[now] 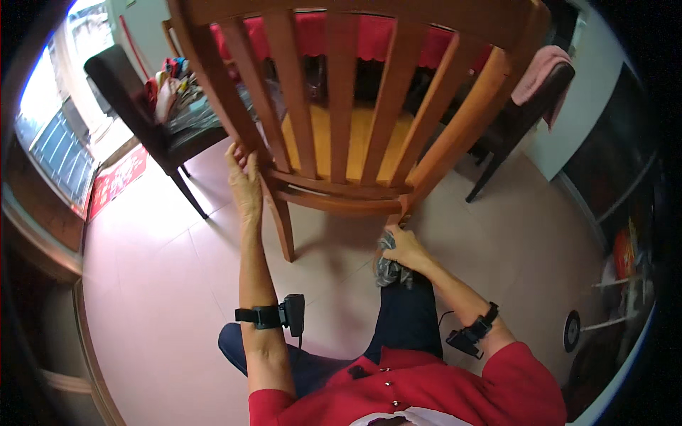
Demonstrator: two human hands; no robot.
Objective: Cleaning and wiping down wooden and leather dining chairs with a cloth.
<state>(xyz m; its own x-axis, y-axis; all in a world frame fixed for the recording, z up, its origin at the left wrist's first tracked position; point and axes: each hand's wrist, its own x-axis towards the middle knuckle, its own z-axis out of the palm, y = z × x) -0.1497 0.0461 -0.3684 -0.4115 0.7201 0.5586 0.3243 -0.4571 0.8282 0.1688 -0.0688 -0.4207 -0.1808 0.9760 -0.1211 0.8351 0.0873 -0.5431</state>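
Right in front of me stands a brown wooden chair, its slatted back toward me and a lighter yellowish seat showing between the slats. My left hand is closed around the lower left post of the chair's back, fingers curled at its outer side. A crumpled grey patterned cloth is in my right hand, pressed at the chair's right rear leg just below the seat rail. The cloth and my hand hide most of that leg.
To the left is a dark chair piled with clothes and plastic. Another dark chair at the right carries a pink towel. Behind the wooden chair hangs a red tablecloth. A red mat lies by the doorway, a rack at far right.
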